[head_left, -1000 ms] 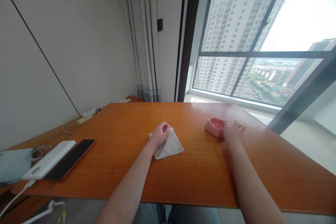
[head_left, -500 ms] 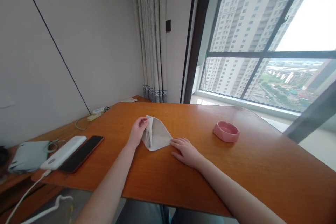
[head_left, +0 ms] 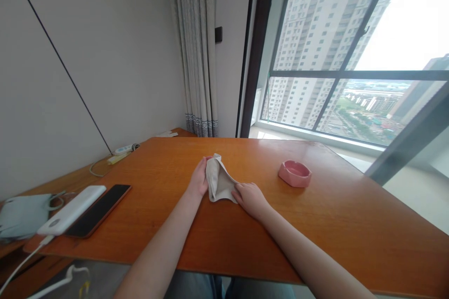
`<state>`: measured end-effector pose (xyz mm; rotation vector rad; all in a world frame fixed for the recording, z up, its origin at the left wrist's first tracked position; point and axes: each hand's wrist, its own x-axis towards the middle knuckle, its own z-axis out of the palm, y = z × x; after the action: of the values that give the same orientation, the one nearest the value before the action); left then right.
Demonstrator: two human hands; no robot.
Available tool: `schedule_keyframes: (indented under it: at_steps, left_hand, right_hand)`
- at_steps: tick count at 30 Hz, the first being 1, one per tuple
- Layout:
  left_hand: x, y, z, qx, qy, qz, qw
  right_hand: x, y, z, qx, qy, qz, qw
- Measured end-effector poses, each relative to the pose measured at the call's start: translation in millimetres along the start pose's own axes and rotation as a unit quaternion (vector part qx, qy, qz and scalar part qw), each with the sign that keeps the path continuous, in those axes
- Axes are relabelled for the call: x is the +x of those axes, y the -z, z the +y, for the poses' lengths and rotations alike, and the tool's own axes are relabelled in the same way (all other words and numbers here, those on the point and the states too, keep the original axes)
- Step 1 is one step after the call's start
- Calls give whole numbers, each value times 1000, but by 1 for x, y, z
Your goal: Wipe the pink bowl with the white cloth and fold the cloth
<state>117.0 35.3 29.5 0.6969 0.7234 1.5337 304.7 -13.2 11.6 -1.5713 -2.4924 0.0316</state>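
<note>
A pale grey, folded cloth (head_left: 221, 183) is held between my two hands over the wooden table (head_left: 168, 224). My left hand (head_left: 199, 177) grips its left edge, where the folded layers bunch up. On the opposite side my right hand (head_left: 249, 198) is closed on the cloth's right corner, with the thumb near the lower edge. The cloth bows inward between the hands and its top stands up. The fingertips of my left hand are partly hidden behind the cloth.
A pink ashtray-like dish (head_left: 295, 174) stands to the right. At the left lie a black phone (head_left: 99, 210), a white power bank (head_left: 72, 210) with a cable, and a light blue pouch (head_left: 23, 217). A power strip (head_left: 122, 149) sits by the wall.
My right hand has gone from lying flat beside the cloth's corner to gripping it. My left hand has shifted right, and the cloth is now raised and bent. The view has turned slightly.
</note>
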Motion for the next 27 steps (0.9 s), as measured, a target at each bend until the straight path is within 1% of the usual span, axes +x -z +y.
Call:
schedule_keyframes:
  at_steps: [2,4,6,7,8,10,11,13,14,15,16,18,19,20,22,23,24,25,27]
  left_hand:
    - [0,-3,0,22,-10,-16,1000]
    - [1,-3,1,62,-29,-17,998]
    - [3,6,5,105,-66,14,992]
    - [5,14,8,133,-93,36,986]
    - [7,24,11,169,-121,58,977]
    - [11,49,18,265,-164,85,946]
    - [11,62,21,318,-166,85,929]
    - [10,84,26,422,-133,64,895]
    - [8,91,28,472,-120,51,872]
    - [5,94,28,518,-122,40,846]
    - [2,94,27,559,-139,30,817]
    - [-6,85,21,617,-198,-4,762]
    - [-9,78,17,635,-219,-39,740]
    - [-12,72,13,647,-225,-87,723]
    - [-17,61,5,664,-208,-187,693]
    - [-19,58,1,671,-196,-220,681]
    - [-20,56,-1,677,-186,-237,672]
    - [-21,56,-2,683,-181,-239,666]
    - [-22,59,0,693,-177,-221,663]
  right_hand:
    - [1,0,3,-10,-62,-3,998]
    - [2,1,8,-16,-123,-3,992]
    - [3,2,15,-16,-168,-1,986]
    - [3,2,19,-14,-186,-1,982]
    - [3,3,23,-11,-202,-2,979]
    - [3,4,33,0,-229,-7,973]
    - [3,4,37,9,-238,-8,971]
    - [3,5,46,30,-246,-7,969]
    - [3,5,49,39,-244,-3,969]
    - [3,5,52,45,-239,5,970]
    - [2,5,53,48,-229,16,972]
    - [2,6,51,49,-192,49,979]
    - [2,6,49,54,-164,65,983]
    - [2,6,45,69,-133,79,986]
    - [2,3,34,115,-62,95,987]
    - [2,1,29,137,-26,97,986]
    - [2,-2,24,152,4,93,984]
    - [2,-5,20,157,24,85,984]
    - [3,-10,17,143,27,63,987]
